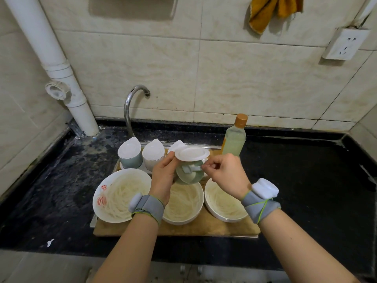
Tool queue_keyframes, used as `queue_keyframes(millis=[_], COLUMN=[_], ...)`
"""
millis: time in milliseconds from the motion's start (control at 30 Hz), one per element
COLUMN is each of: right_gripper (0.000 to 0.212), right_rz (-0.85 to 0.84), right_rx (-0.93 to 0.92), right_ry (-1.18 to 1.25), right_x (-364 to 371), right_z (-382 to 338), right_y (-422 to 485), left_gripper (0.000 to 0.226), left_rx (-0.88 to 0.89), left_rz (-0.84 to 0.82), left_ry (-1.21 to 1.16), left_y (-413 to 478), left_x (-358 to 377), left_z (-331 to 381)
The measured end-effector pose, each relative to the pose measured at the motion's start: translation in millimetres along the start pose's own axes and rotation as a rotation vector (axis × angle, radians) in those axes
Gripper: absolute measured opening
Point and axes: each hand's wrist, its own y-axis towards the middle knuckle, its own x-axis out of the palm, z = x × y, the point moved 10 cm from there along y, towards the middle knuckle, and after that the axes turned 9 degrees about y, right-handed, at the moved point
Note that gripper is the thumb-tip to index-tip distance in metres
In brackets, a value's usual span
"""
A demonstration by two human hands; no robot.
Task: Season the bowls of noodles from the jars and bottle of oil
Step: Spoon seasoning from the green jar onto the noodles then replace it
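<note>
Noodles filled three bowls (224, 216) on a board (204, 228) on the dark surface (306, 180), while the left hand (163, 175) gripped a green jar (188, 176) tilted above the middle bowl and the right hand (226, 173) pinched its small spoon (192, 168), oil bottle (234, 139) behind.

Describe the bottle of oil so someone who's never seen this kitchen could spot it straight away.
Start at the curved faucet behind the sink, then look right along the black countertop. The oil bottle stands upright there, behind the wooden board. It alone is tall, clear and pale yellow-green, with a brown cap.
</note>
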Motion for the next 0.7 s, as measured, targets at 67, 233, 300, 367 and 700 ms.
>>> queue_keyframes(millis=[67,233,300,367,700], right_gripper=[0.01,0.011,0.014,0.017,0.016], right_rz=[-0.015,-0.013,-0.001,0.013,0.082], right_rx=[0.007,0.065,0.127,0.209,0.455], right_ry=[-0.026,0.006,0.081,0.18,0.634], right_x=[3,8,8,7,2], right_z=[1,9,19,30,61], right_y=[-1,-2,-1,-1,-11], left_gripper=[0.018,0.051,0.056,0.056,0.048], left_rx=[0.021,0.064,0.075,0.081,0.103], left_rz=[0.0,0.003,-0.003,-0.011,-0.028], left_ry=[0.007,0.02,0.006,-0.003,0.023], left_y=[2,8,10,11,12], left_x=[-1,-2,-1,0,4], left_z=[1,-1,-1,-1,-1])
